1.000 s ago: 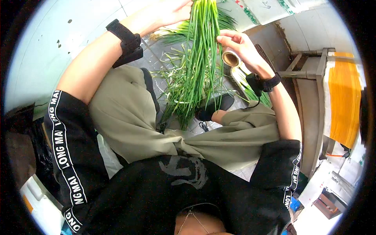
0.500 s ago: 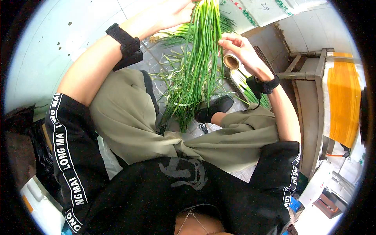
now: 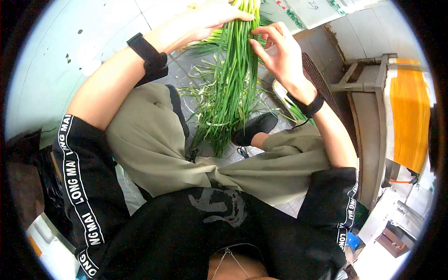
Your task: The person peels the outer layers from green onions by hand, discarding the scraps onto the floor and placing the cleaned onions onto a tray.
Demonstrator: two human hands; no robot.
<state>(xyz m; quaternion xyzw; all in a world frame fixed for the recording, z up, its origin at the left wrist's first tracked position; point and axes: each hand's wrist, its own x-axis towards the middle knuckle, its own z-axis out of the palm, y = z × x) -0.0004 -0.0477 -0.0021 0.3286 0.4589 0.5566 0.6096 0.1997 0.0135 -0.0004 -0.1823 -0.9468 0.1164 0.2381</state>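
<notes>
Grey floor tiles (image 3: 183, 66) lay below the green bunch (image 3: 237, 60), held upper-end in the left hand (image 3: 212, 19), its thumb now across the stalks. Beside them, the right hand (image 3: 285, 56) was loosely open, contact unclear; the roll near it had left view, so only the left grip clearly gave support.

Black shirt (image 3: 163, 233); "LONG MAI" sleeve tape (image 3: 71, 169); olive trousers (image 3: 147, 135); black wrist straps (image 3: 148, 53); black shoe (image 3: 261, 127); neck chain (image 3: 227, 251)

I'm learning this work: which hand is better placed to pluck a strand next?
Probably the right hand: it is partly open beside the green bunch, while the left hand holds the bunch's paler end.
</notes>
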